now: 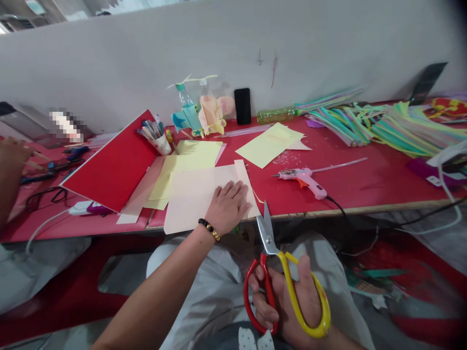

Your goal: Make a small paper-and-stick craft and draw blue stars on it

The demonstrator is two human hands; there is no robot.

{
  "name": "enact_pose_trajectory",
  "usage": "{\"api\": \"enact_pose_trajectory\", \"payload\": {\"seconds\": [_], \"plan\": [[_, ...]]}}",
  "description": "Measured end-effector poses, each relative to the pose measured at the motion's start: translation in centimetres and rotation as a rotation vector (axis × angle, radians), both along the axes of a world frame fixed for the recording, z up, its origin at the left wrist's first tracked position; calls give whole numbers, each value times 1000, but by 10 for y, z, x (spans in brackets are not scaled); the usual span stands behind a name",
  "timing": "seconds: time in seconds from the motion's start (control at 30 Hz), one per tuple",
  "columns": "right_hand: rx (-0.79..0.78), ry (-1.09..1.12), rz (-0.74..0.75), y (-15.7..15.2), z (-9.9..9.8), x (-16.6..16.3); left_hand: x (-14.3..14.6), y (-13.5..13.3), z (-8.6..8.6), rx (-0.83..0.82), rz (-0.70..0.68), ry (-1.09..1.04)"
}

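Gripping a pair of scissors with red and yellow handles, your right hand is curling its fingers through both loops. It is hanging low over your lap, just below the table's near edge. The blades are pointing up towards that edge, close together, and are touching no paper.

Your left hand is lying flat with fingers spread, grasping nothing. It is pressing down on the right part of a pale cream sheet, which is lying at the front of the red table and overhanging it slightly. As far as can be seen, the sheet's edges are looking whole, so no cut seems begun and the scissor work looks wholly undone.

Yellow sheets are lying just behind, and a red card is leaning to the left. A pink glue gun is resting to the right, well apart from the cream sheet. Bundled coloured straws are piling up at the far right. Another person's arm is showing at the left edge.
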State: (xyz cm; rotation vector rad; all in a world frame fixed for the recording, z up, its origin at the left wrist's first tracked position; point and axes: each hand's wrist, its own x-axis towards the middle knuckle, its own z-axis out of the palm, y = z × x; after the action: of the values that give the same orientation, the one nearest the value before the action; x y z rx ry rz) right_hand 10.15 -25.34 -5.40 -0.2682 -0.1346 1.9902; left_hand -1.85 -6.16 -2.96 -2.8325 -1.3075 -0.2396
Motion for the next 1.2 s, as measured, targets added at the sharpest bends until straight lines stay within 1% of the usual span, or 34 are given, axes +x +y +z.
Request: {"api": "enact_pose_trajectory", "payload": {"seconds": [0.33,0.53,0.87,1.1,1.2], "plan": [[-14,10,40,14,0,2,0,0,-1,-5,3,8],[7,27,18,26,3,-1,1,1,-1,-8,2,-6],[-9,36,53,23,-1,10,1,1,2,-17,0,-6],[-5,48,98,44,-3,19,2,2,2,-18,-3,2],[1,52,94,46,-2,21,1,1,3,-27,-9,2]]}}
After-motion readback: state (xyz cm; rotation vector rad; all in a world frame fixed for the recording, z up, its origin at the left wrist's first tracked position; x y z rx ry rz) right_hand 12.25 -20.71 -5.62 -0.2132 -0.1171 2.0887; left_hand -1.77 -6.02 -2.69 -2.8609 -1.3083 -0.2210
